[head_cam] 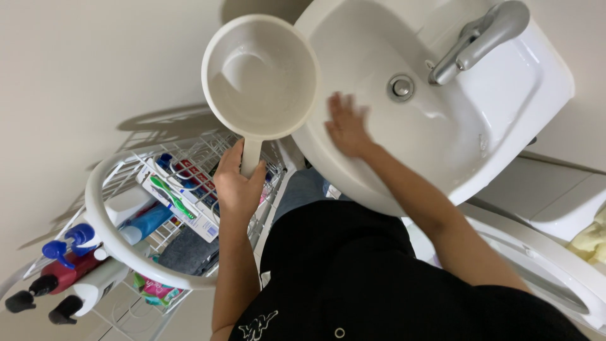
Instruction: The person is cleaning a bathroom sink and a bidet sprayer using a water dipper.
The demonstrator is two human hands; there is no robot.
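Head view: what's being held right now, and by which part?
The left hand holds the white dipper by its handle, just below the bowl. The right hand holds nothing; it lies flat inside the sink.

The right hand (346,126) is motion-blurred at its fingertips, the toilet (555,265) runs off the frame's lower right, and the dipper's handle (250,158) hides inside the left hand (238,186).

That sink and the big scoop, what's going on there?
A person stands at a white sink. The left hand grips the handle of a cream water dipper, held level beside the basin; it seems to hold a little water. The right hand lies flat inside the basin, short of the drain. No water runs from the tap. A wire rack of toiletries stands alongside.
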